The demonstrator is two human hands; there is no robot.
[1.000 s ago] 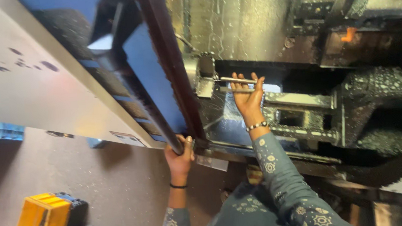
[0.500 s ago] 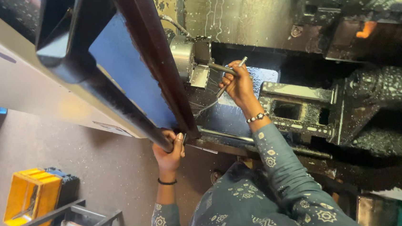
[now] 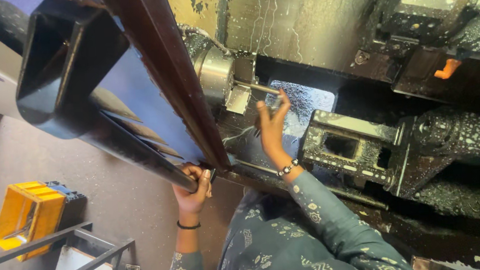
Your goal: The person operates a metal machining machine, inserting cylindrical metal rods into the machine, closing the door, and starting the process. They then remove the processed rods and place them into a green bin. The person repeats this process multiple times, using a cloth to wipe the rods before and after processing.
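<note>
Hands split between door and chuck: left hand (image 3: 192, 189) is wrapped closed round the lower end of the long black tubular door handle (image 3: 133, 151) on the blue sliding machine door (image 3: 109, 99), right hand (image 3: 272, 128) reaches into the wet machine bay with fingers (image 3: 280, 100) pinched on the free end of the thin silver metal rod (image 3: 257, 87). That rod sticks out of the round steel chuck (image 3: 216, 74), just right of the door's dark red edge (image 3: 166, 66).

Risks, judged from this frame: coolant droplets coat everything, so the pinch on the rod could slip and the rod drop into the chip-strewn bay below. The right forearm lies across the door's path; a pull from the left hand could trap it. The beaded bracelet (image 3: 287, 168) and the patterned teal sleeve (image 3: 326, 214) hang near the grey tool block (image 3: 349, 143) and may snag. A yellow plastic crate (image 3: 26, 214) sits well apart on the floor.
</note>
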